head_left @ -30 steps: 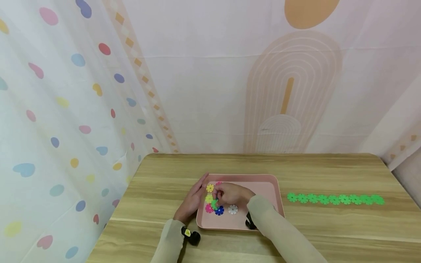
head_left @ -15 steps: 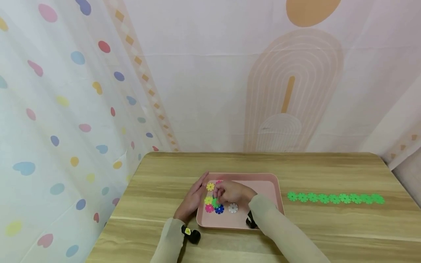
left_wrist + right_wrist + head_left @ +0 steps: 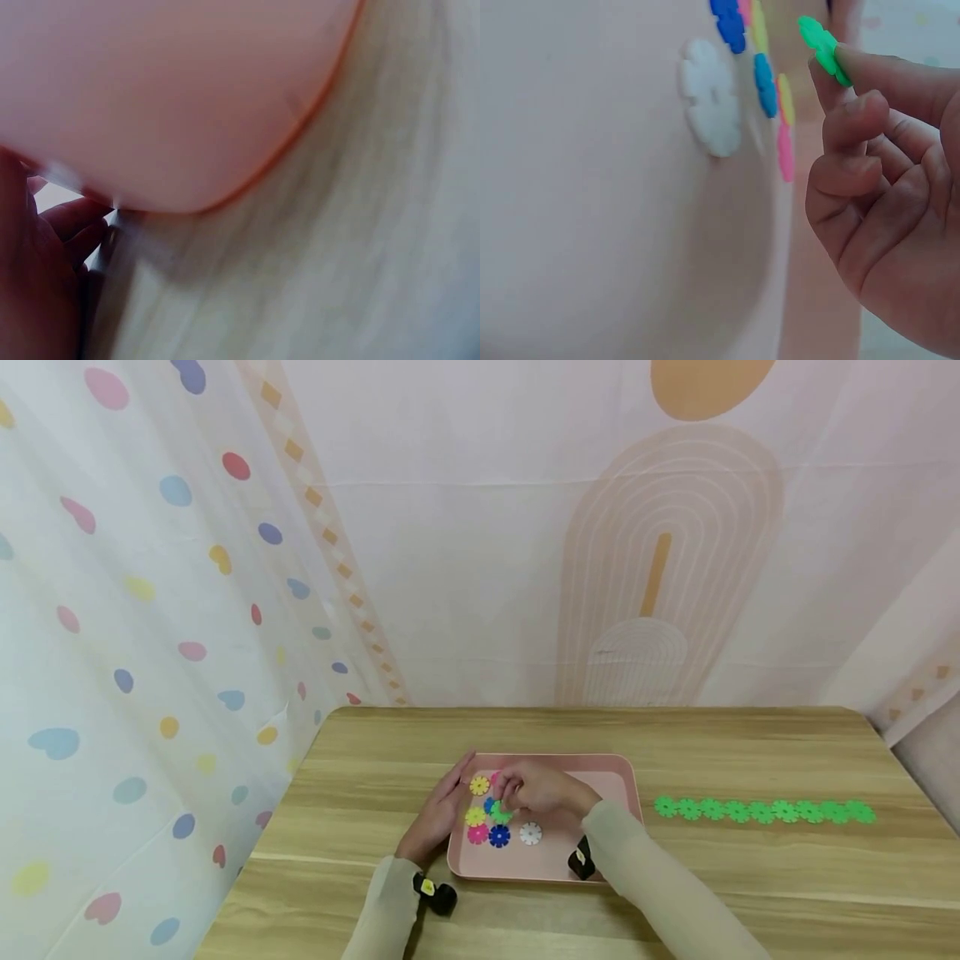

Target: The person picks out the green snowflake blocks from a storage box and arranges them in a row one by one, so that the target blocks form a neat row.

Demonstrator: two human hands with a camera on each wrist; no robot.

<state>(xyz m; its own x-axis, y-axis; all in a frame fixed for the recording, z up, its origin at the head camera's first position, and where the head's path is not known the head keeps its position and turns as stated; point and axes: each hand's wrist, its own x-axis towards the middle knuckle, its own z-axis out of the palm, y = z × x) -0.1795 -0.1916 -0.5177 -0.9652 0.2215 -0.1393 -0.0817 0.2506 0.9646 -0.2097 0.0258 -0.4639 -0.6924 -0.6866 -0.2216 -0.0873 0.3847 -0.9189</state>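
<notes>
My right hand (image 3: pixel 536 787) pinches a green flower-shaped disc (image 3: pixel 825 51) between thumb and forefinger, above the pink tray (image 3: pixel 607 764). The other fingers curl in toward the palm. Below it in the tray lie a white disc (image 3: pixel 531 833), a dark blue disc (image 3: pixel 499 836), a pink disc (image 3: pixel 477 834), yellow discs (image 3: pixel 476 817) and a lighter blue disc (image 3: pixel 765 85). Another pink disc (image 3: pixel 785 152) is partly hidden by the right hand in the head view. My left hand (image 3: pixel 437 814) rests along the tray's left side, fingers extended against its wall.
A row of several overlapping green discs (image 3: pixel 761 812) lies on the wooden table (image 3: pixel 375 793) to the right of the tray. A patterned curtain (image 3: pixel 480 568) hangs behind the table.
My right hand has lifted the green disc from among the other discs and moved slightly right and up, uncovering the lighter blue disc. The left hand has stayed at the tray's side.
</notes>
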